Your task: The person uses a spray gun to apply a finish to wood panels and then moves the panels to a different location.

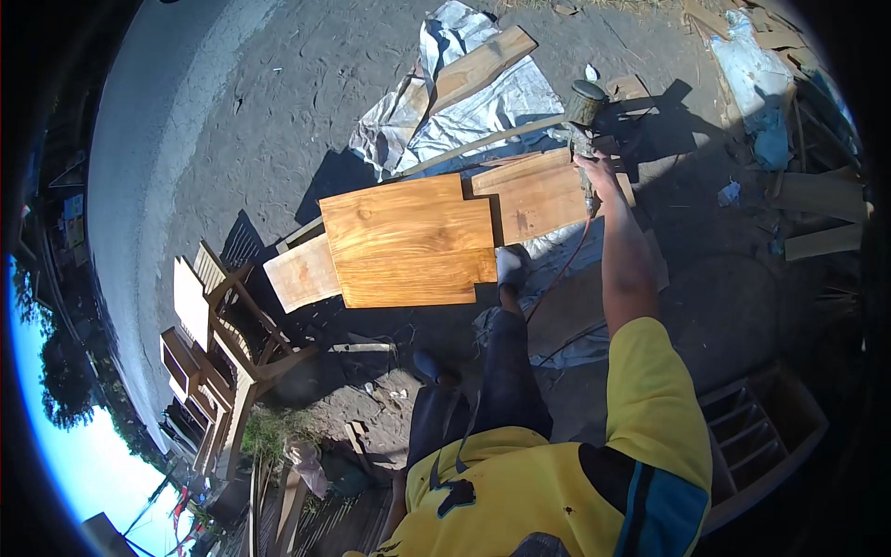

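My right arm reaches out to the far right, and my right hand (600,176) is closed around the grip of a spray gun (583,144). A dark cup (586,105) sits on top of the gun, and a thin red hose (579,249) runs down from it toward my legs. To the left of the gun lies a notched wooden panel (408,241), glossy orange-brown with visible grain. It rests across a paler board (302,276). Another plain board (534,197) lies under and beside my right hand. My left hand does not show; only a bit of arm appears beside my body.
Beyond the panel, a crumpled silver sheet (501,88) lies on sandy ground with a plank (483,67) on it. Slatted wooden furniture parts (223,362) stand at left. A wooden crate-like frame (766,436) is at lower right. Scrap boards (817,200) lie far right.
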Demonstrator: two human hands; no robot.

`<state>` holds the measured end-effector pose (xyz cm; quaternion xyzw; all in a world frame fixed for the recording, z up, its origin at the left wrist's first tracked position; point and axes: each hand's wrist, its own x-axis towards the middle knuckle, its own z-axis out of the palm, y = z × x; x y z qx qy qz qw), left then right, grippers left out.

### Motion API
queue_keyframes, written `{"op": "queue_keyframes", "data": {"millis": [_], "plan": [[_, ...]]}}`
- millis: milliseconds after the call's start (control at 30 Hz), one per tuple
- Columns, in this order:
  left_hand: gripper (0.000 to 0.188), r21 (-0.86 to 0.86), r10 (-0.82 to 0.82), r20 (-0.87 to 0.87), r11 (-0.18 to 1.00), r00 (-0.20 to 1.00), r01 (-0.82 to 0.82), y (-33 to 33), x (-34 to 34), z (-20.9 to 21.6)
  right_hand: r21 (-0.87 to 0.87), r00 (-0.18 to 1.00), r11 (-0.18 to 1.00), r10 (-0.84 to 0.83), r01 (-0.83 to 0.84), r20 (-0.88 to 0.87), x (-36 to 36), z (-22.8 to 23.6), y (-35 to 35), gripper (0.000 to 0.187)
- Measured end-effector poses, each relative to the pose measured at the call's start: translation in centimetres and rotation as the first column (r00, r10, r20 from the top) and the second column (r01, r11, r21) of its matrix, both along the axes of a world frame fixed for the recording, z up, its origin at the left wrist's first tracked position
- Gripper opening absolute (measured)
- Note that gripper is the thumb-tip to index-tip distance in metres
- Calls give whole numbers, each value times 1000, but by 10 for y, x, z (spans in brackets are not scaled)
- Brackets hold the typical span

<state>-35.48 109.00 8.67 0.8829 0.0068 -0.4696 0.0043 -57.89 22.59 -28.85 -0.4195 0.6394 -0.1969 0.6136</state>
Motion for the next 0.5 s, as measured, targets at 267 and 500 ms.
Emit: {"op": "queue_keyframes", "data": {"millis": [267,500], "plan": [[33,-21,-114,-34,993,993,113,-20,-2,1,-228,895,921,210,-316,-392,-2,5,-5,57],[33,-61,-22,206,998,978,35,-33,16,-13,-348,924,924,-262,156,-280,34,84,39,55]]}}
